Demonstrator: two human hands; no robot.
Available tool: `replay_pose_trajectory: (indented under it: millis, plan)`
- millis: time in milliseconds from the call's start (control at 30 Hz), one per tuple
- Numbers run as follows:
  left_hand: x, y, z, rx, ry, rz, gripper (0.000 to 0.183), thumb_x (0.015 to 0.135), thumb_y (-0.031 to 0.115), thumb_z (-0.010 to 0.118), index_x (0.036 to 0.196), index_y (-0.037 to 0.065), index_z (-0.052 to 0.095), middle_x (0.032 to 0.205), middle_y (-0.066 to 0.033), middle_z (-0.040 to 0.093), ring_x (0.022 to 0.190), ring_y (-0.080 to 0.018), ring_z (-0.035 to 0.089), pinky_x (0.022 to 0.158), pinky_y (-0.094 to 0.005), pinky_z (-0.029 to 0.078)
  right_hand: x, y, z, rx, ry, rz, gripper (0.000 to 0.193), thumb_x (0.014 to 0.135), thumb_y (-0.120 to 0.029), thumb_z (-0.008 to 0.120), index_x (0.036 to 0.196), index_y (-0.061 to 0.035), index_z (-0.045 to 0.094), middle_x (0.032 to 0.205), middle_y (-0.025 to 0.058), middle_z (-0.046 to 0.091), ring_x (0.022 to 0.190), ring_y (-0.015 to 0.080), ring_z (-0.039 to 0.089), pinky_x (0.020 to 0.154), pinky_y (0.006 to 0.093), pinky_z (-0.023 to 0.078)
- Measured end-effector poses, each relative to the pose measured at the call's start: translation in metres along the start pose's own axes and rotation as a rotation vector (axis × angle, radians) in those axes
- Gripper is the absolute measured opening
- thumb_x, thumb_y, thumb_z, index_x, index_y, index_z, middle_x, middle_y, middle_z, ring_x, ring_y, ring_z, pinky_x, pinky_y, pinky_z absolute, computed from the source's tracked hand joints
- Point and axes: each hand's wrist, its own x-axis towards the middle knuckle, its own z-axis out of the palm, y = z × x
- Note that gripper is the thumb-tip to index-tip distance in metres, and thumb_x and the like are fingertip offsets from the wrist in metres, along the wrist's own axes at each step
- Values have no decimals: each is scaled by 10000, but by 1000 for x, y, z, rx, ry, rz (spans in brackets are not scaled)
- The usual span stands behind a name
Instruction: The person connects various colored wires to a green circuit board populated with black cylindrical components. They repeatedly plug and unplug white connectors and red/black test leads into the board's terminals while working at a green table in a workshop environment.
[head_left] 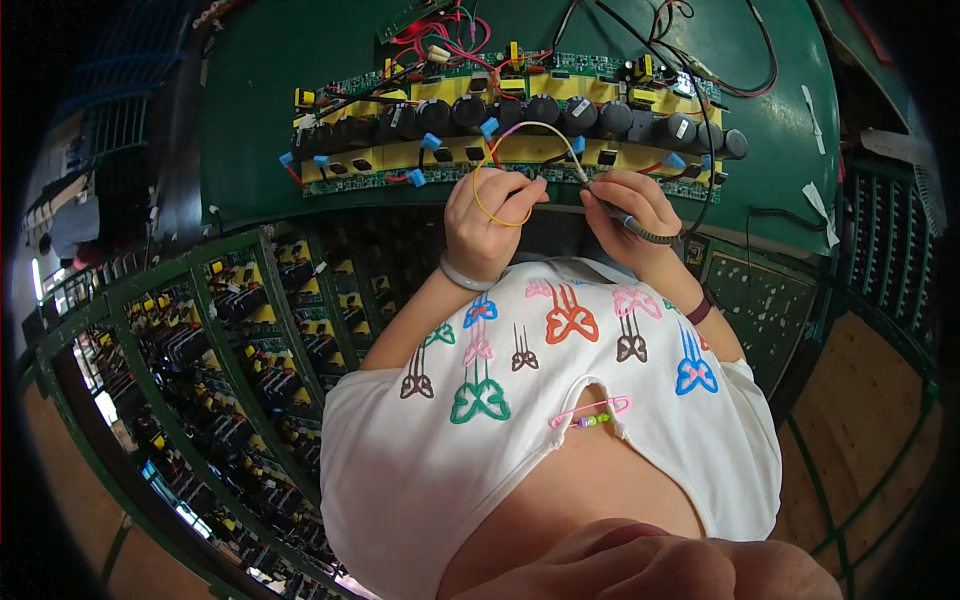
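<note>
My left hand point(485, 222) is closed in a pinch at the near edge of a long circuit board point(455, 155). A thin yellow wire point(476, 185) loops over this hand and its end seems to run in between the fingertips. From there it arcs up over the board, turning pale, to the tip of a pen-shaped tool point(622, 216). My right hand point(635, 205) grips that tool; its ribbed grey tail leads into a black cable point(712, 150). Across the board stand a row of black capacitors point(541, 110), yellow strips and several blue connectors point(430, 141).
Green worktop point(255, 120) carries the board. Behind it lie tangled red and black leads point(480, 45) and a small board with a red light point(415, 20). Paper scraps point(815, 205) are at the right. Green racks of circuit boards point(235, 320) stand close on my left.
</note>
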Motion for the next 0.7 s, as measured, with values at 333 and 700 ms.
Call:
replay_pose_trajectory:
  millis: [333, 700]
  plan:
    - [2, 2, 0, -38, 28, -47, 333, 629, -49, 799, 934, 61, 721, 850, -63, 640, 768, -277, 630, 667, -389, 500, 3, 1, 1, -11, -19, -30, 296, 735, 48, 820, 981, -44, 683, 950, 112, 686, 772, 253, 692, 667, 317, 562]
    - [2, 3, -3, -28, 22, -80, 178, 721, 31, 749, 887, 66, 695, 876, -53, 626, 809, -252, 629, 705, -375, 512, -1, -4, 0, -48, -35, -10, 259, 770, 40, 798, 981, -25, 663, 980, 139, 677, 794, 287, 698, 688, 340, 565]
